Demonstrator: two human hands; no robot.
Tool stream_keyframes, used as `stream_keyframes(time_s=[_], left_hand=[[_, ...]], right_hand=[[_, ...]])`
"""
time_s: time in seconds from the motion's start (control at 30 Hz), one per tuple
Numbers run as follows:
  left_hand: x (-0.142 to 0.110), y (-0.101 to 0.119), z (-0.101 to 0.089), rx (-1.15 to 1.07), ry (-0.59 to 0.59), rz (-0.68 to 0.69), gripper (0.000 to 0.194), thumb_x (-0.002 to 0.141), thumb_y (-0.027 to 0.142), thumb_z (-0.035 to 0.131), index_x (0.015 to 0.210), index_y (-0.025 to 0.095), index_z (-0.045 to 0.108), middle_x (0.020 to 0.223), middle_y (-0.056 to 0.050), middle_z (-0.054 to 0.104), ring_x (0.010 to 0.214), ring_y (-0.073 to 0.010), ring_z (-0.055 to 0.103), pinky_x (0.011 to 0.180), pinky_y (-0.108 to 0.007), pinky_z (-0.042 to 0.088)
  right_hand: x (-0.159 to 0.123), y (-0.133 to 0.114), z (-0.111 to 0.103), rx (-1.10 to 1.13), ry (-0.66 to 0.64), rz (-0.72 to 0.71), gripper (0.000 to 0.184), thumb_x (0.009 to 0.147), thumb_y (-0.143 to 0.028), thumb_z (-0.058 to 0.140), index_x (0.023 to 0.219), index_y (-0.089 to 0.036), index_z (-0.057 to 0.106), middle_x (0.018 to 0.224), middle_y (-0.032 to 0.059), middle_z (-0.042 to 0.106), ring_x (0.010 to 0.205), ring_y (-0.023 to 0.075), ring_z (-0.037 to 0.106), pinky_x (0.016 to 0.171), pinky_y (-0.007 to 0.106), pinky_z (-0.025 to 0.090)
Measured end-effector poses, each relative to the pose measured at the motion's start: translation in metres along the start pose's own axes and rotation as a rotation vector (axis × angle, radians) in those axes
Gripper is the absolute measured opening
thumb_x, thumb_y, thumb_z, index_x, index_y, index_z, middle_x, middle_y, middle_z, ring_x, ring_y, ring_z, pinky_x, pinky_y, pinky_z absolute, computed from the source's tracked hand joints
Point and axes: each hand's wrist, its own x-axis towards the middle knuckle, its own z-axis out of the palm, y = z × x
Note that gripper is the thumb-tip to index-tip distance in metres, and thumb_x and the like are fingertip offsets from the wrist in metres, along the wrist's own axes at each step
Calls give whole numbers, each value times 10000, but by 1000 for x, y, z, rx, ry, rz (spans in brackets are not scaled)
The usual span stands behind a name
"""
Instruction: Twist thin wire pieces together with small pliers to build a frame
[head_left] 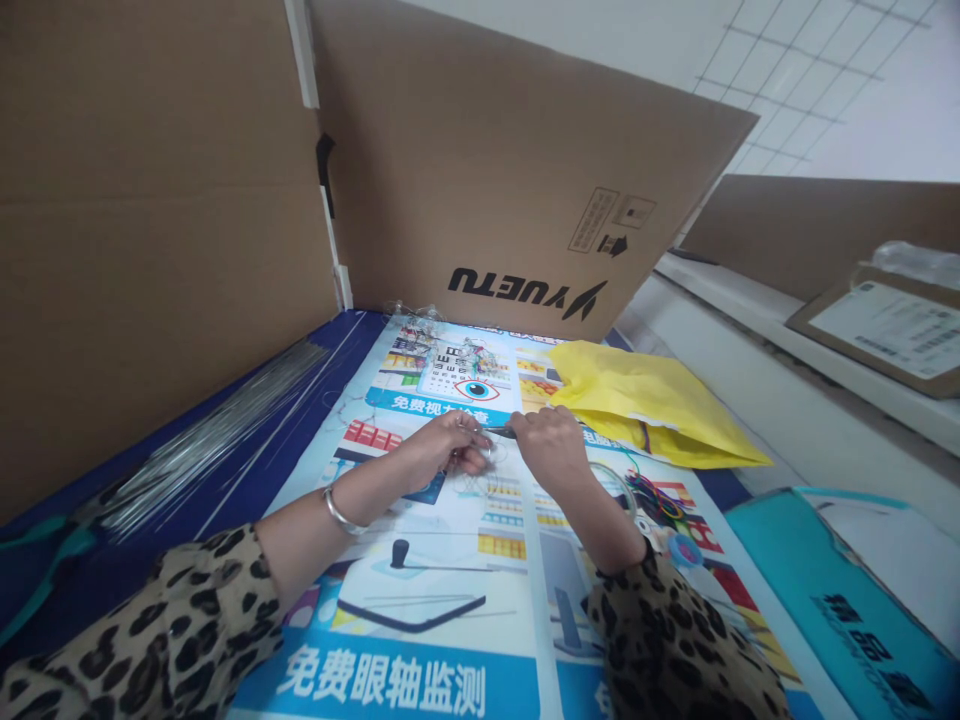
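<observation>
Over the middle of the printed sheet, my left hand (pixel 450 445) is closed, pinching a thin, clear or silvery wire (pixel 491 458) that curls below the fingers. My right hand (pixel 551 448) is wrapped round a slim dark metal tool (pixel 501 432). Its tip points left and meets the wire near my left fingertips. The rest of the tool is hidden in the right palm, so its exact kind does not show. A tangle of fine wire (pixel 480 355) lies beyond the hands on the sheet.
Cardboard walls (pixel 510 170) stand at the back and left. Straight metal wires (pixel 217 440) and turquoise-handled pliers (pixel 56 560) lie at left. On the right are a yellow bag (pixel 660 400), coloured cords (pixel 664 500) and a teal box (pixel 832 590). A loose rod with a black knob (pixel 400 553) lies nearer.
</observation>
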Motion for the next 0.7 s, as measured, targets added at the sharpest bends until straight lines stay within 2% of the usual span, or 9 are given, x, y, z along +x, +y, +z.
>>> stream_keyframes(time_s=[0.1,0.23,0.53,0.7], left_hand=[[0,1,0,-12,-5,-3,214,674,102,545,843,162,429,863,-79,635,537,-102,589,549,-259,480],[0,0,0,-8,6,33,180,691,95,518,832,161,427,855,-60,624,490,-75,554,523,-247,468],[1,-3,-2,-35,-8,58,159,701,127,542,812,157,432,711,-15,583,491,-72,526,546,-254,450],[0,-2,-1,-39,-7,24,222,671,109,553,847,164,429,804,-50,607,520,-83,548,531,-237,425]], right_hand=[[0,0,1,4,-11,5,228,833,-174,389,760,-170,605,614,51,598,623,163,482,649,318,202],[0,0,2,3,-32,20,224,826,-163,388,779,-174,607,632,52,604,631,166,489,646,318,203],[-1,0,4,-24,-20,27,203,812,-157,398,779,-174,598,630,55,599,621,172,489,646,324,204],[-1,-2,6,-48,14,40,200,810,-148,398,738,-174,583,604,51,586,616,174,494,641,324,199]])
